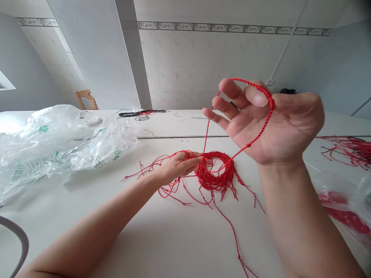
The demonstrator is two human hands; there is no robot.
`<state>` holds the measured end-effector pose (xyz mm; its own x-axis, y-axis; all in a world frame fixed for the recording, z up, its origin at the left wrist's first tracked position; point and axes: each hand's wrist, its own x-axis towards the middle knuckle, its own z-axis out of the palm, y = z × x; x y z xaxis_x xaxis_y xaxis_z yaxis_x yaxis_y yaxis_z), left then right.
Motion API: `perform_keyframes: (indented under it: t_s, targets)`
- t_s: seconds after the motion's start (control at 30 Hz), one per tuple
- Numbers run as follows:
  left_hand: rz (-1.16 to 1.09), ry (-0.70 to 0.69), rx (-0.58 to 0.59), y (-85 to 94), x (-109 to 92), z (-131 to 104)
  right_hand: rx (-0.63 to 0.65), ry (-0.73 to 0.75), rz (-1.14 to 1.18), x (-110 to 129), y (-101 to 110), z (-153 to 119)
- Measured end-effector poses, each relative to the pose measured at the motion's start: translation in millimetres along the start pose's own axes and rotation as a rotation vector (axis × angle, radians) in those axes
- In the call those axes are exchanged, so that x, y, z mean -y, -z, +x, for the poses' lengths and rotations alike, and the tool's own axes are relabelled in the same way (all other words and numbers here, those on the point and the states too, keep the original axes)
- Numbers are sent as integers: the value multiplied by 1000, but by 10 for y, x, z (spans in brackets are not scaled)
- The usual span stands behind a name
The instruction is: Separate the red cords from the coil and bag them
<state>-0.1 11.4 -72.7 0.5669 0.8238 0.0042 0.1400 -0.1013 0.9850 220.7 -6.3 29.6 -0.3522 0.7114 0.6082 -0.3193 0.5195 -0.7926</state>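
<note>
My right hand (278, 127) is raised above the table with its palm in view. A red braided cord bracelet (268, 116) is drawn into a wide loop around its fingers, gripped near the thumb tip while the other fingers are loosely spread. Lower down, my left hand (176, 166) is closed, pinching red cords where the loop's strands come down. Touching its fingertips is a round bundle of red cord bracelets (216, 179) on the table. Thin knotted tails (232, 227) trail from the bundle toward me and to both sides.
A crumpled clear plastic bag (72, 143) covers the left of the white table (150, 239). Black cords (142, 113) lie at the back. More red cords (350, 148) and a plastic bag with red contents (344, 208) are on the right. A wooden chair (86, 99) stands behind.
</note>
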Motion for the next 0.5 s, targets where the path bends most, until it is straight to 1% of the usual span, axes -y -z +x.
perform_keyframes:
  t_s: [0.1,0.17,0.23,0.33,0.43,0.5]
  targets:
    - [26,32,-61,20,16,20,-75,28,-135,95,84,-40]
    - [-5,46,-62,5,21,29,-103,69,-159,158,139,-75]
    - [-41,41,-47,-40,15,25,-76,95,-99,189,168,-99]
    - [-43,41,-55,-136,-22,-7,-8,80,-23,166,141,-93]
    - [6,2,-54,-221,-69,-45,20,33,-96,115,63,-45]
    - [65,-38,-33,-254,-73,-52,5,-7,-166,98,16,-14]
